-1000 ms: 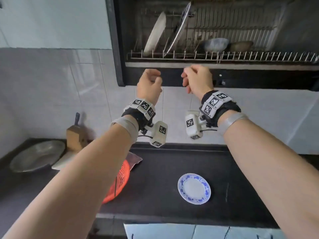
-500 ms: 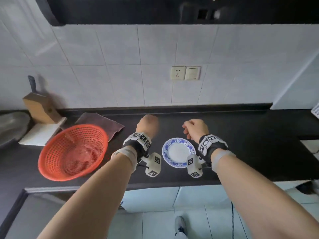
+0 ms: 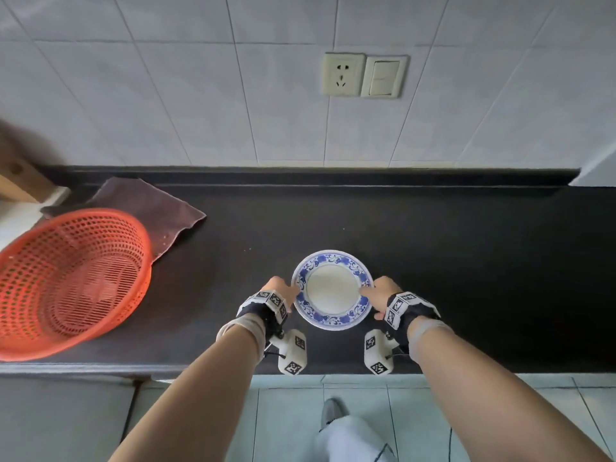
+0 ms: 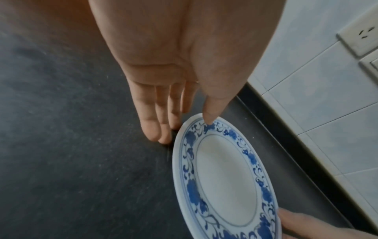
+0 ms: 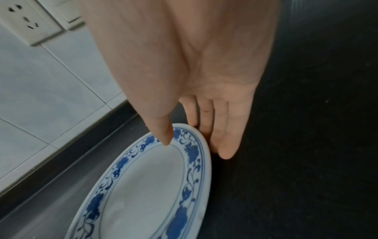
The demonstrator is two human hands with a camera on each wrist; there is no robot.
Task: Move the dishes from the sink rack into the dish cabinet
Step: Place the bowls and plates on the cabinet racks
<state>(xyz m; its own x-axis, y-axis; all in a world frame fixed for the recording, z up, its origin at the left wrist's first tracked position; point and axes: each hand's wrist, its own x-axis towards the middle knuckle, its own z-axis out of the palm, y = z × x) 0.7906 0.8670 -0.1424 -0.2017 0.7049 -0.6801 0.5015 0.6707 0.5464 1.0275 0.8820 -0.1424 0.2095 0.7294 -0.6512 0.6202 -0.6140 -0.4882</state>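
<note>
A white plate with a blue floral rim (image 3: pixel 333 288) lies on the black counter (image 3: pixel 466 261) near its front edge. My left hand (image 3: pixel 283 290) is at the plate's left edge and my right hand (image 3: pixel 378 291) at its right edge. In the left wrist view, the left hand (image 4: pixel 185 129) has its thumb on top of the plate (image 4: pixel 225 177) rim and its fingers reach down beside and under the edge. The right wrist view shows the right hand (image 5: pixel 195 148) pinching the plate (image 5: pixel 147 186) the same way. The cabinet is out of view.
An empty orange plastic basket (image 3: pixel 70 281) stands at the left on a brown cloth (image 3: pixel 150 208). A wooden block (image 3: pixel 16 175) sits at the far left edge. A socket and switch (image 3: pixel 363 75) are on the tiled wall behind.
My view has dropped from the open dish cabinet to the counter. Both hands came down from the cabinet's lower edge and have taken hold of the plate's two sides.
</note>
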